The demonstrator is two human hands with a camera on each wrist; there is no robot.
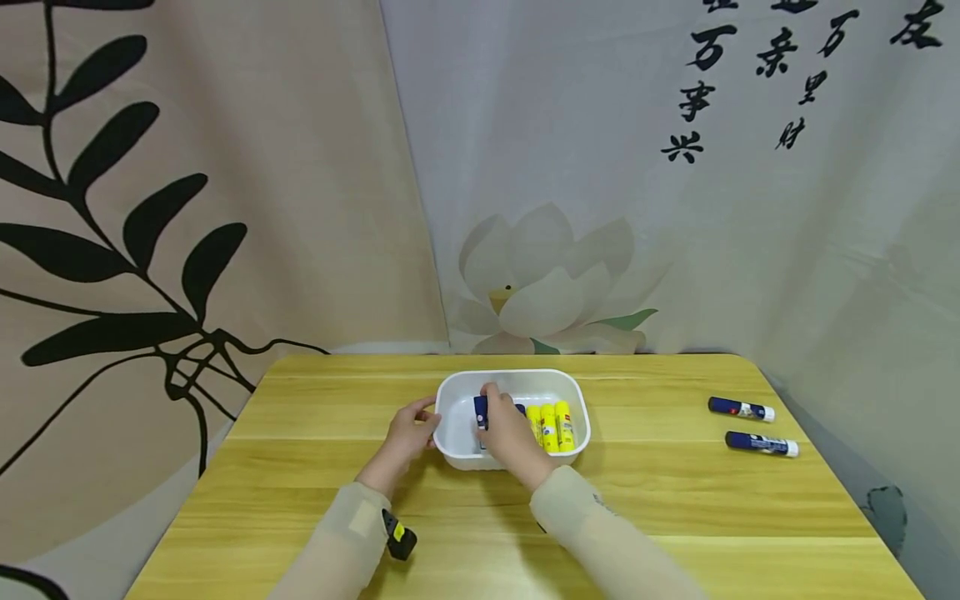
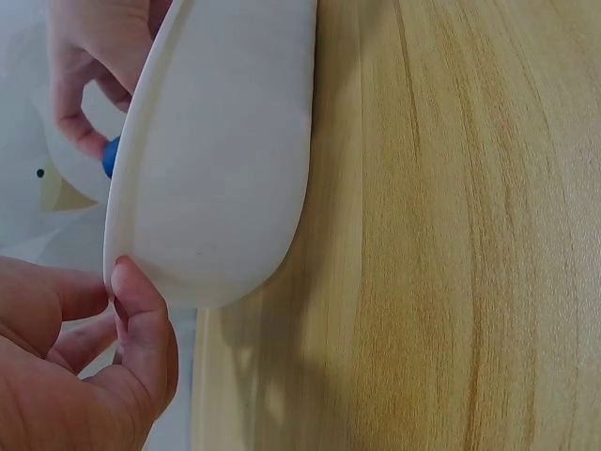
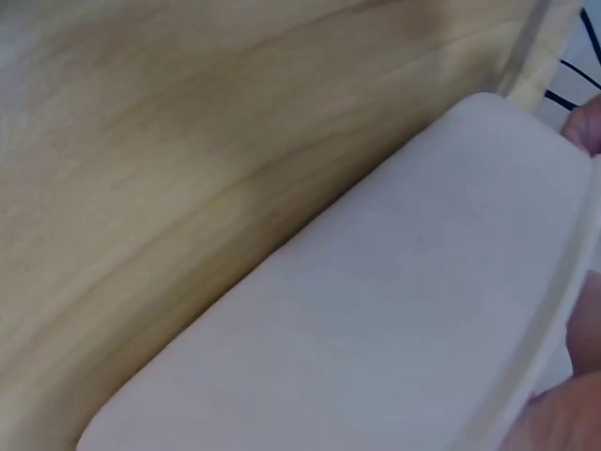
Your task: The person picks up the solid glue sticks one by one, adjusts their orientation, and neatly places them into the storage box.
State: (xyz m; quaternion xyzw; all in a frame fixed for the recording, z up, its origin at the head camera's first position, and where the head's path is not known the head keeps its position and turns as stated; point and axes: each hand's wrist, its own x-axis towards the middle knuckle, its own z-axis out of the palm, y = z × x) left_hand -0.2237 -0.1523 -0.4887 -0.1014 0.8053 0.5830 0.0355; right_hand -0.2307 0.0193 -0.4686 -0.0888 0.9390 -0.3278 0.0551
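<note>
A white plastic tray (image 1: pixel 551 377) sits on the table. My left hand (image 1: pixel 408 433) pinches its left rim between thumb and fingers, as the left wrist view shows close up. Over the tray, my right hand (image 1: pixel 513 437) holds a dark blue glue stick (image 1: pixel 481 407) near the left side of the tray. Only the blue end (image 2: pixel 111 157) of it shows in the left wrist view. Several yellow glue sticks (image 1: pixel 549 427) lie side by side in the tray's right part. Another dark blue piece (image 1: pixel 520 408) beside them is mostly hidden by my right hand.
Two dark blue glue sticks with white ends, one farther back (image 1: pixel 741 409) and one nearer (image 1: pixel 761 443), lie at the right of the wooden table (image 1: pixel 645 533). A printed cloth (image 1: pixel 337 167) hangs behind the table's back edge.
</note>
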